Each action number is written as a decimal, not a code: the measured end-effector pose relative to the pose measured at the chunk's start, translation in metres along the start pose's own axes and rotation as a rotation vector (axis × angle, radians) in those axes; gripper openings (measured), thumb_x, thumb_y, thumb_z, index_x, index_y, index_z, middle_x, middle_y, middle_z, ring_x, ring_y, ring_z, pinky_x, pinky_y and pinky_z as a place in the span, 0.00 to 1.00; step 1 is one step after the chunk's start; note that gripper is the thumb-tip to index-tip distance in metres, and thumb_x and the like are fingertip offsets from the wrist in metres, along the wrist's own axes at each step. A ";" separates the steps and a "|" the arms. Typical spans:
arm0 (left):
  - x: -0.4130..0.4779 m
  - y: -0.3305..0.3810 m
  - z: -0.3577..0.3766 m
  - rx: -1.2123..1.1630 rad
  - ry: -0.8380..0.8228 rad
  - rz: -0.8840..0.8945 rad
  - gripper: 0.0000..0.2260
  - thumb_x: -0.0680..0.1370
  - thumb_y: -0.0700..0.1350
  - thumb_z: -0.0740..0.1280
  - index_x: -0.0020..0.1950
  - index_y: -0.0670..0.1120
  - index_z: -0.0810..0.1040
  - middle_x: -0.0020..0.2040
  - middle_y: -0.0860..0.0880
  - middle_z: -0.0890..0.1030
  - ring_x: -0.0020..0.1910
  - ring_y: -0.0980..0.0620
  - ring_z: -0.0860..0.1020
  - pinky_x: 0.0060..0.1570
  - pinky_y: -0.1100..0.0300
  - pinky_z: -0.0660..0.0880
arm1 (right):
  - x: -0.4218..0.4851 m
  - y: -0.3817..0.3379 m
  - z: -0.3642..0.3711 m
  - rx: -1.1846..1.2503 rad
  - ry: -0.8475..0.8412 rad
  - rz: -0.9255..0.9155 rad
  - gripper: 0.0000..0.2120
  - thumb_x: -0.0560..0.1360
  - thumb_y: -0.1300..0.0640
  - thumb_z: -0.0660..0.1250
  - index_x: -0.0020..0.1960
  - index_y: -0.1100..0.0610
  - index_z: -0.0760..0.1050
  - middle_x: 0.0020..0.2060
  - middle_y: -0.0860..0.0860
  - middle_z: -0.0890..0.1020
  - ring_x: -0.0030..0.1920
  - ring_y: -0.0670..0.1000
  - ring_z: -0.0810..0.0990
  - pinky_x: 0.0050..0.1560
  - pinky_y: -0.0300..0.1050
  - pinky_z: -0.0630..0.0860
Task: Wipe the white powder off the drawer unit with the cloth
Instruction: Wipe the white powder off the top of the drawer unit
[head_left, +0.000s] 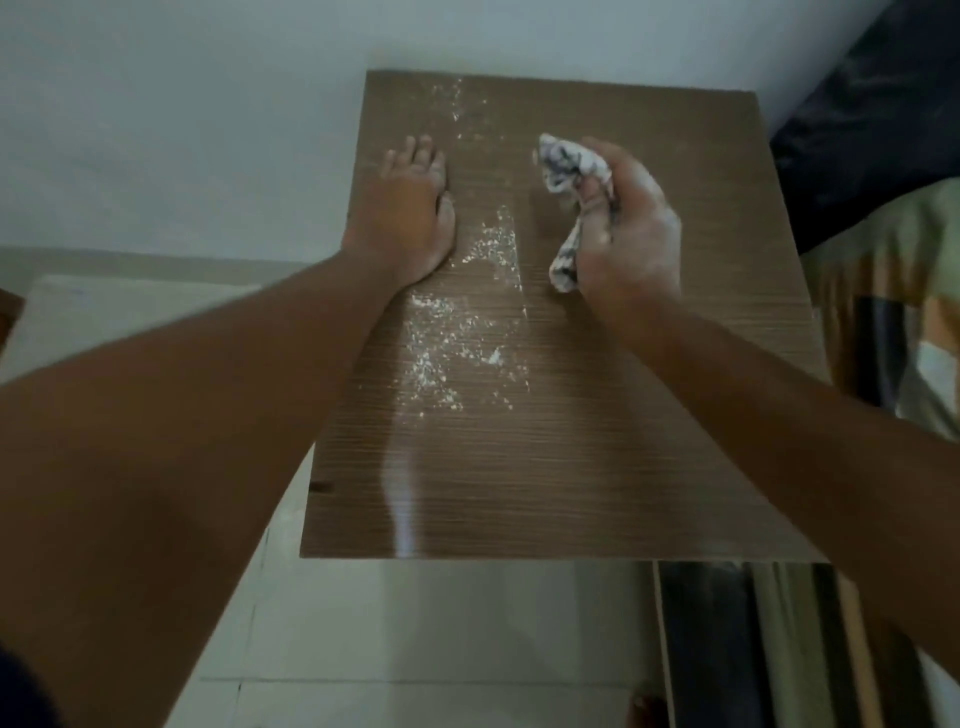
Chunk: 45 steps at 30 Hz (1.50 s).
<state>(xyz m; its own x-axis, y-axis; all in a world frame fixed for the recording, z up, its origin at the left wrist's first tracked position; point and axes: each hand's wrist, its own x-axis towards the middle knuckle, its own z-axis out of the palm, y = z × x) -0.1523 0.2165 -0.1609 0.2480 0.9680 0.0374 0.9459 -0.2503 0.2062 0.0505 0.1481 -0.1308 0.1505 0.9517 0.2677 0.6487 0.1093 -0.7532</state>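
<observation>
Powder (457, 332) lies in a streak down the middle of the drawer unit (597, 441) top. Right hand (628, 228), grip clenched on bunched cloth (566, 176), seems lifted. Left hand (415, 208) flat, released. Risk: loose wad smears or flicks powder off the near edge.

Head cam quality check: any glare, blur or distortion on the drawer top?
Head view: dim, soft light; a bright glare streak on the drawer unit near its front edge; wide-angle stretch makes both forearms balloon; mild blur throughout, yet the powder, the cloth in the right hand and the flat left hand read clearly.
</observation>
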 end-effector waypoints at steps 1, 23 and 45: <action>0.001 -0.001 0.001 -0.011 0.007 0.002 0.25 0.83 0.45 0.54 0.80 0.38 0.59 0.81 0.40 0.58 0.81 0.43 0.54 0.79 0.51 0.47 | 0.023 0.004 0.008 -0.027 0.020 0.001 0.16 0.84 0.54 0.58 0.69 0.49 0.73 0.59 0.49 0.80 0.55 0.48 0.80 0.55 0.51 0.82; 0.004 -0.006 0.002 0.024 -0.021 0.013 0.26 0.83 0.47 0.53 0.80 0.40 0.60 0.81 0.41 0.57 0.81 0.45 0.53 0.81 0.51 0.50 | 0.085 0.018 0.068 -0.434 -0.465 -0.259 0.20 0.84 0.46 0.54 0.75 0.45 0.66 0.77 0.51 0.66 0.77 0.54 0.62 0.74 0.53 0.63; -0.008 -0.003 -0.002 0.056 0.017 0.010 0.25 0.81 0.45 0.53 0.79 0.41 0.63 0.80 0.42 0.61 0.80 0.45 0.58 0.79 0.53 0.52 | -0.096 0.009 0.005 -0.315 -0.618 -0.436 0.18 0.82 0.49 0.58 0.71 0.50 0.73 0.75 0.50 0.70 0.78 0.55 0.61 0.76 0.51 0.58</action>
<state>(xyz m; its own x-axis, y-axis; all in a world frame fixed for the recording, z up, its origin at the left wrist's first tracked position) -0.1573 0.2097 -0.1598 0.2544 0.9655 0.0556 0.9538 -0.2599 0.1504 0.0382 0.0596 -0.1666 -0.5419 0.8390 0.0489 0.7470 0.5076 -0.4293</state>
